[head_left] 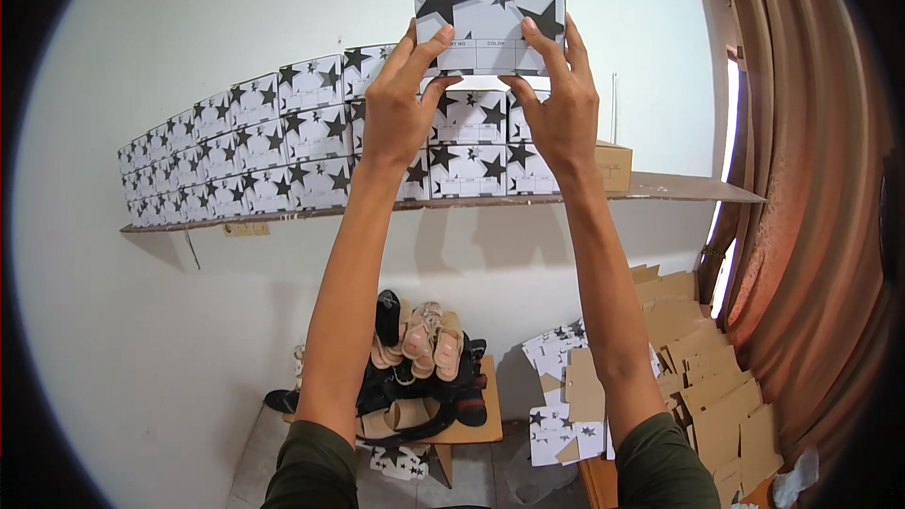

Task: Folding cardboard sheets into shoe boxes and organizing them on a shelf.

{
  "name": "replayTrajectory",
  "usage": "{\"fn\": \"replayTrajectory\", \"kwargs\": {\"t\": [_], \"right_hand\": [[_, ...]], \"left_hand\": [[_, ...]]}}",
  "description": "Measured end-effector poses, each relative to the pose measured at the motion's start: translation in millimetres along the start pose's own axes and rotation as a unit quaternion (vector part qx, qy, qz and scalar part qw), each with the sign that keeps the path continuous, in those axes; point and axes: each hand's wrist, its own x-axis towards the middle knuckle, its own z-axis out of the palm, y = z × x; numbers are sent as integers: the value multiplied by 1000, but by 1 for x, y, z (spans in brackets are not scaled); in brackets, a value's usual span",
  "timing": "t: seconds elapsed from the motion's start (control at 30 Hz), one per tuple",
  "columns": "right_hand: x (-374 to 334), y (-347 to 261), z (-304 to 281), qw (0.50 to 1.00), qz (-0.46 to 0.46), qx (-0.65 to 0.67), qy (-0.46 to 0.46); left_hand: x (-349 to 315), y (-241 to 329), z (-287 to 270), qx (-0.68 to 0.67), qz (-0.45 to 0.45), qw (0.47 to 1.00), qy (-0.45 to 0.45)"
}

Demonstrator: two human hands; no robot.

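Observation:
Both my arms reach up and forward, holding a white shoe box (490, 14) printed with black and grey stars. My left hand (405, 90) grips its left side, fingers along the edge and thumb beneath. On the other side my right hand (561, 90) grips it the same way. The held box is in front of and above the stacked star-printed boxes (468, 118) on a wall shelf (330, 215). My hands and the box hide part of the stack's upper row.
A plain brown box (613, 168) sits at the stack's right end. Below, sandals and shoes (424, 344) crowd a small wooden table (476, 431). Flattened brown cardboard (726, 396) piles up at the lower right, near a brown curtain (801, 226). Star-printed flattened boxes (551, 429) lie beside it.

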Motion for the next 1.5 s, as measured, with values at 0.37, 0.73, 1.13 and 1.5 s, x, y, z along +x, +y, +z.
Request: {"fn": "replayTrajectory", "kwargs": {"t": [0.37,0.73,1.13,1.5], "right_hand": [[-28,53,94,995,75,-22,-64],[-54,84,136,993,74,0,-95],[-68,98,142,989,99,2,-112],[-73,90,144,990,16,-118,-81]], "left_hand": [[-23,-99,51,-47,-33,996,-66],[-54,-136,79,15,-66,993,-101],[-70,-135,97,126,-36,990,-51],[-82,-132,105,233,-1,972,-45]]}}
